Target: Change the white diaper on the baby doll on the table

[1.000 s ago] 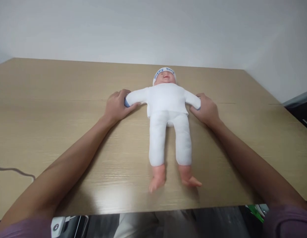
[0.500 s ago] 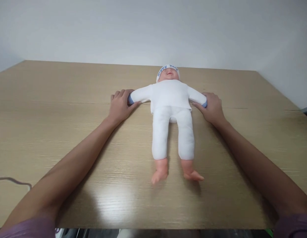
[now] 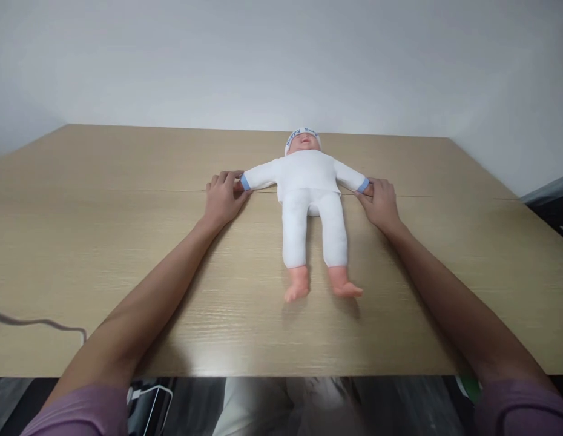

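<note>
A baby doll (image 3: 307, 175) lies face up on the wooden table, arms stretched out sideways and bare feet pointing toward me. It wears a white long-sleeved top with blue cuffs, white trousers and a white headband (image 3: 302, 134) with blue lettering. My left hand (image 3: 224, 195) is closed around the doll's hand on the left, just beyond the blue cuff. On the other side, my right hand (image 3: 381, 203) grips the doll's other hand the same way. Both of the doll's hands are mostly hidden by my fingers.
The wooden table (image 3: 245, 339) has a seam running across it and ends at a pale wall (image 3: 263, 60). A grey cable (image 3: 40, 323) lies at the left. Under the front edge, a dark boxy device (image 3: 149, 409) with a white cable is partly visible.
The view has shifted, showing more below the table's front edge. Both my hands have slid outward from the doll's cuffs onto its hands, leaving the blue cuffs more exposed.
</note>
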A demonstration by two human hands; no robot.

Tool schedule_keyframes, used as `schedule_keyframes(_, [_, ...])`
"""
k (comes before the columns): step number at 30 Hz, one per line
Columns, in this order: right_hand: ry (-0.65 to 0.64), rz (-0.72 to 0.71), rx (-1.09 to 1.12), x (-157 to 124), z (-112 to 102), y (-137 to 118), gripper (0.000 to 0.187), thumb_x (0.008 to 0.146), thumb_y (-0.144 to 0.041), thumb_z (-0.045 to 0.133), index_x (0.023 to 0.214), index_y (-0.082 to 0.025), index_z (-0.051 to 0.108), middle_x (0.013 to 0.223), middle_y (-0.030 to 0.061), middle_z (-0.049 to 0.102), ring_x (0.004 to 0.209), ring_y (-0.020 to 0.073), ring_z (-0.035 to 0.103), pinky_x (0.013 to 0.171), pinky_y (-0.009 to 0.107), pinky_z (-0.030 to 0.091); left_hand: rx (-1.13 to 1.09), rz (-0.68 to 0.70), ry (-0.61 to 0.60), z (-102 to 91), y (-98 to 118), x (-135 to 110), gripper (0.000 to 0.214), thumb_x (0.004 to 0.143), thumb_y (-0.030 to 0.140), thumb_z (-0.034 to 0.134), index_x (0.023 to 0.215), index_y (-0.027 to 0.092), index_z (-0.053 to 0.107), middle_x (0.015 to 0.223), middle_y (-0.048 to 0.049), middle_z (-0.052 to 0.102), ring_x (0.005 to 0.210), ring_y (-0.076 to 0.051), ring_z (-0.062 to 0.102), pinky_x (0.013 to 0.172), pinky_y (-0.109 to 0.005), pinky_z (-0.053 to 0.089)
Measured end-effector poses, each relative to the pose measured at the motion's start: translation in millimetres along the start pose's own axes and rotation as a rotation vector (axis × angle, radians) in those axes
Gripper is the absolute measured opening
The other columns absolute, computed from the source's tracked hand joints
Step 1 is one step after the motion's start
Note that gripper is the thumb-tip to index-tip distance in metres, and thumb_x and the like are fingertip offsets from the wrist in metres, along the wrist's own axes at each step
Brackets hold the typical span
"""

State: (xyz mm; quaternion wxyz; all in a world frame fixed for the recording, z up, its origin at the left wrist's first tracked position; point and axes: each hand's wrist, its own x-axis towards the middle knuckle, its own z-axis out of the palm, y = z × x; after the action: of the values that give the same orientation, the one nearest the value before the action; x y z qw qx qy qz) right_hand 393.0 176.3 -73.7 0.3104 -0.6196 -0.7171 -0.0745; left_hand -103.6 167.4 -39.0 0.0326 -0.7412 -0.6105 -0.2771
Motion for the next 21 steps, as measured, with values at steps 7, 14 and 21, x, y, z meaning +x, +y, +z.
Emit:
schedule_keyframes(7, [0.02, 0.021, 0.018, 3, -2, 1, 0.05, 0.1, -0.048, 0.064, 0.138, -0.017, 0.071, 0.134, 0.0235, 0.07, 0.121, 0.0425, 0.059, 0.107, 0.059, 0.049, -0.027, -0.073, -0.022, -1.6, 0, 5, 0.045, 0.102, 0.044, 0.065, 0.141, 0.02, 0.064, 0.146, -0.0191, 0.068, 0.136, -0.042, 0.057, 0.112, -0.055, 0.041])
schedule_keyframes(14, [0.029, 0.048, 0.053, -1, -4, -2, 0.05, 0.092, -0.033, 0.063, 0.138, -0.016, 0.069, 0.135, 0.0229, 0.071, 0.127, 0.0406, 0.06, 0.113, 0.058, 0.049, -0.037, -0.12, -0.039, -2.7, 0, -2, 0.045, 0.101, 0.046, 0.064, 0.138, 0.02, 0.065, 0.147, -0.0203, 0.068, 0.137, -0.043, 0.055, 0.112, -0.056, 0.042])
schedule_keyframes(21, [0.047, 0.101, 0.055, -25, -18, -24, 0.056, 0.088, -0.03, 0.062, 0.141, -0.012, 0.064, 0.14, 0.0258, 0.068, 0.133, 0.041, 0.056, 0.119, 0.061, 0.044, -0.038, -0.133, -0.009, -12.3, 9, -24, 0.047, 0.102, 0.047, 0.058, 0.139, 0.019, 0.066, 0.148, -0.0219, 0.068, 0.139, -0.045, 0.055, 0.114, -0.06, 0.042])
